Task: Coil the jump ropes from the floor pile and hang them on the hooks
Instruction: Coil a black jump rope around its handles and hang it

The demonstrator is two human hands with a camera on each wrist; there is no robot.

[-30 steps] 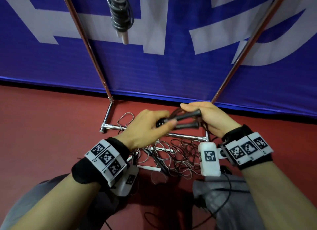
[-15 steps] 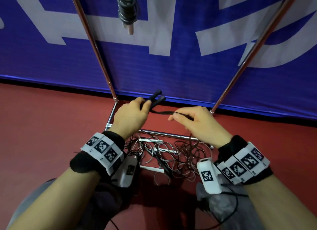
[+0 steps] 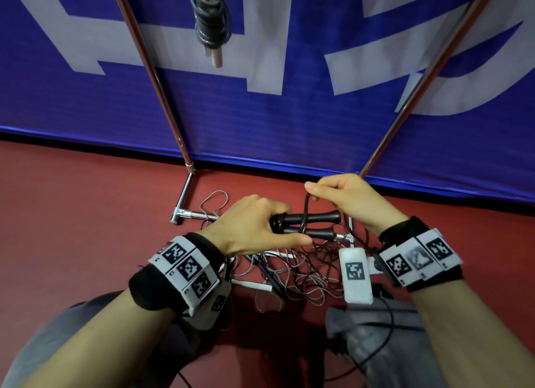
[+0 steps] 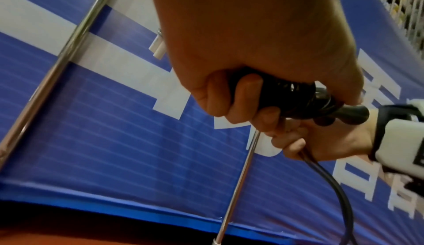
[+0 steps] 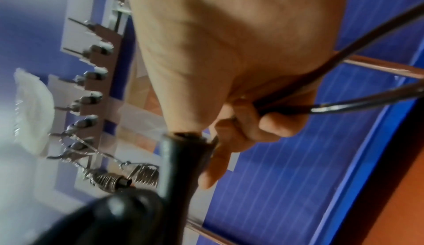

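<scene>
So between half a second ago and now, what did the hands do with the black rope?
The left hand turned the two black handles from pointing up and away to lying level, and dropped lower. The right hand rose, pinching the black cord, which now crosses over the handles. Both holds stayed, and the floor pile and the hung coiled rope are unchanged.

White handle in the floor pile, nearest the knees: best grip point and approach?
Take the white handle mid-shaft, from straight above, fingers pinching across its width. It lies flat on the floor with thin cords tangled around it, so a side approach would likely snag loops. Both hands look occupied with the black rope.
</scene>
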